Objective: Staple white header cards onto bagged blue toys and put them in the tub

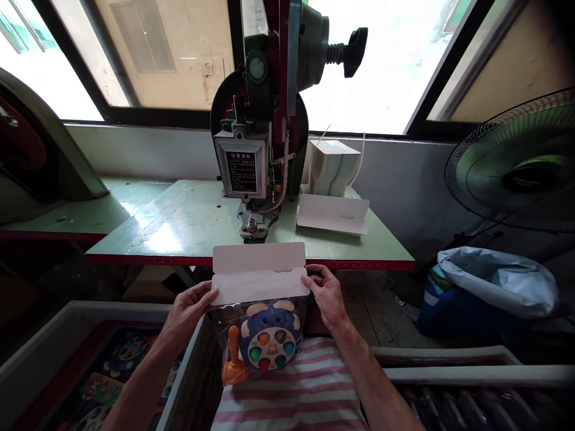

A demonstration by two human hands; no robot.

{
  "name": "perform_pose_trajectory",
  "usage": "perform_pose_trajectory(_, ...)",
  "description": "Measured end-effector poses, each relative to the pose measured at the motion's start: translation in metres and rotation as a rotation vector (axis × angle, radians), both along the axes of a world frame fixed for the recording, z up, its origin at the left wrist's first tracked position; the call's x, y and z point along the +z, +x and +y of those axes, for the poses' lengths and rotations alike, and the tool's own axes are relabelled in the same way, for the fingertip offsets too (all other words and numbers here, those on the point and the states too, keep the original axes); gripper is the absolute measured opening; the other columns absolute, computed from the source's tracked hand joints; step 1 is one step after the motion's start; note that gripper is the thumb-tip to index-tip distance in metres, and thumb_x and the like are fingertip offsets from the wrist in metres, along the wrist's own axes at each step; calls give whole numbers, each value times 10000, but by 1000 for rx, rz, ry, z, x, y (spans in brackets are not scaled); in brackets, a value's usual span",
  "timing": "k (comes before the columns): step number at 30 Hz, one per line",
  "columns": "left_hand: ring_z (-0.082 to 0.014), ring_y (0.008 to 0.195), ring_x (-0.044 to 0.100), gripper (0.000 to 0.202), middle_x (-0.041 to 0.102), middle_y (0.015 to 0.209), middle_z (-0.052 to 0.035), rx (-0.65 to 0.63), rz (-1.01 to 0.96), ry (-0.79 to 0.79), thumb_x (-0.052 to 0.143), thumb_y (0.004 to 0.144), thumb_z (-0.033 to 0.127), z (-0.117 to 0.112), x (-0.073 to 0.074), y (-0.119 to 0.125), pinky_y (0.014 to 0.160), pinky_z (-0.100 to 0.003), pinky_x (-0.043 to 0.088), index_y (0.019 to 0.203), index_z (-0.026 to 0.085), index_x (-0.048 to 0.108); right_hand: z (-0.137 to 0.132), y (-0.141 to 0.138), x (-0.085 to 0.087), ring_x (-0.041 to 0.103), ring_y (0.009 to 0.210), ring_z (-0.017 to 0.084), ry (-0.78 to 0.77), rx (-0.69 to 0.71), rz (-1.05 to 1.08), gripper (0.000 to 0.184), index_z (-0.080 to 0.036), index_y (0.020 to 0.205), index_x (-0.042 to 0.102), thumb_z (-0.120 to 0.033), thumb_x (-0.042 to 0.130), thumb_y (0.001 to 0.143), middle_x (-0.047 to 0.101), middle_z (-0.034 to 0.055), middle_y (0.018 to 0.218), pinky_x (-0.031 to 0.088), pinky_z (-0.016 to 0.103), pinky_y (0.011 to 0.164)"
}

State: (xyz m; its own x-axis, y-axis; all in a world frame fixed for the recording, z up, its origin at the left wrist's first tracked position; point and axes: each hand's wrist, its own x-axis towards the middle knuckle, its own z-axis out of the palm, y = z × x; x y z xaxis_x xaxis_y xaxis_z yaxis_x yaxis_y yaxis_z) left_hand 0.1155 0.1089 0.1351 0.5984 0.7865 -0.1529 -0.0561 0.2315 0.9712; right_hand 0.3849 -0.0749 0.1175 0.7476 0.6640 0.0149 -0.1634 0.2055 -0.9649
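Note:
Between my two hands hangs a folded white header card (258, 287), creased across its middle, with a slot cut in its upper flap. My left hand (191, 308) pinches the card's left edge, and my right hand (327, 293) pinches its right edge. Below the card is a clear plastic bag (229, 317) holding a round blue animal-faced toy (271, 336) with coloured buttons and an orange toy hammer (233, 359). The card's upper flap is just in front of the table edge, below the head of a stapling or riveting machine (245, 164).
On the green table (179, 221), another folded card (332, 214) lies beside a stack of cards (335, 167). Left stands a crate (81, 308) of bagged toys; right, another crate (476, 376) of dark packages. A fan (516, 173) and a blue-and-white sack (489, 293) are farther right.

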Motion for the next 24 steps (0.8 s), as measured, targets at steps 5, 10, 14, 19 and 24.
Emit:
perform_pose_trajectory(5, -241, 924, 733, 421, 794, 1070, -87, -37, 4, 11, 832, 802, 361, 3, 3, -3, 771, -306, 635, 1164, 164, 746, -1, 3, 1, 561, 637, 143, 8, 69, -33, 461, -231, 1160, 691, -414, 847, 767, 623, -44, 652, 482, 262, 634)
perform_pose_trajectory(10, -234, 830, 730, 567, 784, 1016, -86, -64, -3, 2, 827, 800, 350, -1, 13, -6, 690, -314, 633, 1303, 181, 628, -5, 8, 3, 629, 765, 172, 10, 253, 73, 626, -289, 1351, 618, -373, 842, 773, 716, -2, 861, 488, 259, 670)
perform_pose_trajectory(14, -196, 689, 713, 659, 769, 867, -28, -75, -15, -33, 821, 799, 346, -11, 19, -5, 613, -293, 618, 1387, 252, 539, -5, 8, -5, 640, 753, 177, 41, 279, 157, 388, -271, 1105, 732, -356, 856, 747, 741, 16, 907, 474, 252, 635)
perform_pose_trajectory(19, -107, 546, 627, 312, 722, 725, -3, 16, -49, -34, 880, 705, 370, -17, 16, -3, 498, -168, 514, 922, 179, 763, -6, 9, -15, 573, 621, 139, 20, 286, 173, 161, -208, 775, 765, -353, 821, 733, 698, 2, 721, 405, 230, 549)
perform_pose_trajectory(24, -137, 577, 654, 271, 738, 716, -19, 56, -30, -68, 895, 650, 366, -16, 8, -3, 473, -173, 485, 816, 171, 807, -11, 11, -3, 645, 753, 179, -26, 346, 100, 265, -197, 925, 806, -410, 786, 768, 755, 44, 904, 502, 264, 662)
